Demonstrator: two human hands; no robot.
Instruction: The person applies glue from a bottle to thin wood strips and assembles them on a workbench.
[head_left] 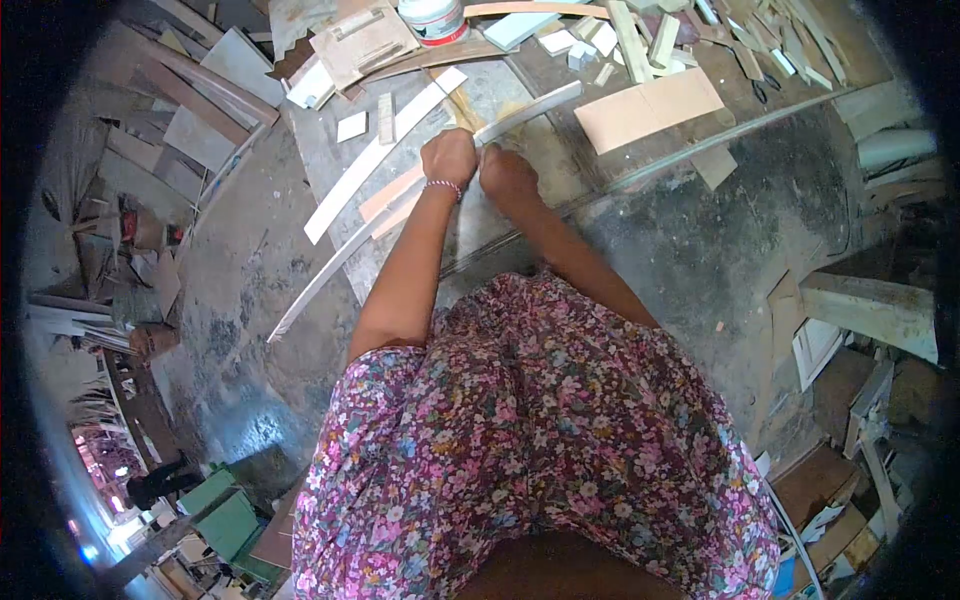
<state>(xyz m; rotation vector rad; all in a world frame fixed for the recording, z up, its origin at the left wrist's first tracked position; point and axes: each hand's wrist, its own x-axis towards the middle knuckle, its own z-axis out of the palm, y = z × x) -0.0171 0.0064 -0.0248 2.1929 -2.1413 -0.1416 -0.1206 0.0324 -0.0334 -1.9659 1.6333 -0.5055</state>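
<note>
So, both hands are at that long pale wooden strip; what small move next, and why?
Probably slide the left hand down the long pale wooden strip toward its lower end: it sits close beside the right hand, leaving the long lower stretch unheld.

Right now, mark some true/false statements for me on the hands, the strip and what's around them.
1. Both hands, left hand and right hand, have a grip on the long strip. True.
2. The bracelet is on the right wrist. False: it is on the left wrist.
3. A white tub sits beyond the hands. True.
4. The strip stands upright. False: it lies slanted across the bench.
5. The dress is plain blue. False: it is floral.
</note>
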